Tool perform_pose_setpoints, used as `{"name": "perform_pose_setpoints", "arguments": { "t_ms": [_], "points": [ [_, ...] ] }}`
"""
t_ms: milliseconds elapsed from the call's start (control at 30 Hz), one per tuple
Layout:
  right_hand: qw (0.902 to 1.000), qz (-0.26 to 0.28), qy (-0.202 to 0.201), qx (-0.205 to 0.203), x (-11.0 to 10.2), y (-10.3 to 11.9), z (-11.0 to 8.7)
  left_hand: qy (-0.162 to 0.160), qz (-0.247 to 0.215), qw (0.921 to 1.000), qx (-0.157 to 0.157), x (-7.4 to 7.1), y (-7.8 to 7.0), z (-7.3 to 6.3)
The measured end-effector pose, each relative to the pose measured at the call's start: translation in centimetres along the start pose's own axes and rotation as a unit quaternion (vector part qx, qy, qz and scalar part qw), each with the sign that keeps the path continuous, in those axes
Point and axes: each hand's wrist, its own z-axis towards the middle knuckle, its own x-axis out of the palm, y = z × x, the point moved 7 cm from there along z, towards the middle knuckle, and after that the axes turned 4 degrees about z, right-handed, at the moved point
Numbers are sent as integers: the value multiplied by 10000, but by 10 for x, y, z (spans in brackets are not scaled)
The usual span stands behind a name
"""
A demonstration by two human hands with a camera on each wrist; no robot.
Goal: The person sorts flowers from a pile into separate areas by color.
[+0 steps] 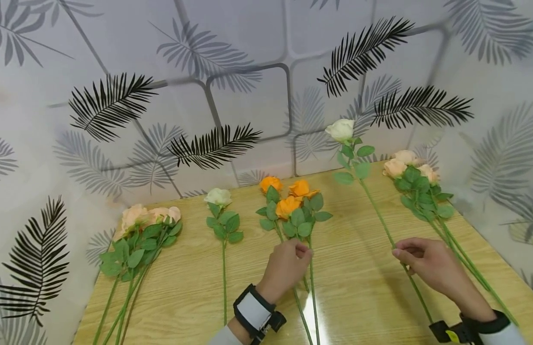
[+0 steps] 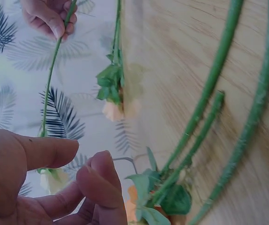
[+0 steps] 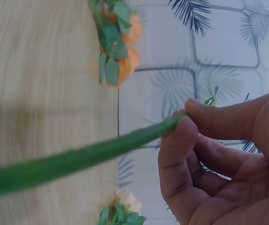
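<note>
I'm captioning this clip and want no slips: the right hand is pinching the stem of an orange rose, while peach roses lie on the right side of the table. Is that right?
Not quite: the right hand is pinching the stem of a white rose, not an orange one, as the head view shows. The rest stands.

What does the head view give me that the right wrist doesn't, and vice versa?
Only the head view: the left hand, the leftmost peach bunch and the white rose lying on the table. Only the right wrist view: the palm side of the right hand. Both: that hand pinching a green stem, the orange roses and the rightmost peach bunch.
</note>
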Motion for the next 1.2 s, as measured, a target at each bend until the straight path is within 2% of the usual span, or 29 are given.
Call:
{"name": "perform_pose_setpoints", "arguments": {
  "t_ms": [200,533,700,833,933,1033,1200],
  "points": [
    [9964,646,556,-17,13,11,-4,93,-74,9996,247,-1,-17,-4],
    [9830,1245,1300,-360,34,38,-10,62,-287,9986,432,-6,-37,-11],
    [9742,1412,1628,-676,47,54,-14,66,-458,9977,490,-6,-41,-12],
    [9673,1522,1863,-806,59,66,-15,290,-876,9935,660,-4,-43,-12],
    [9610,1580,2062,-949,68,74,-16,424,-1161,9900,675,-3,-43,-12],
    [9562,1613,2186,-1092,74,82,-17,392,-1298,9884,681,-5,-43,-13],
    [9547,1611,2232,-1128,82,87,-18,327,-1409,9869,720,-9,-43,-14]
  ]
}}
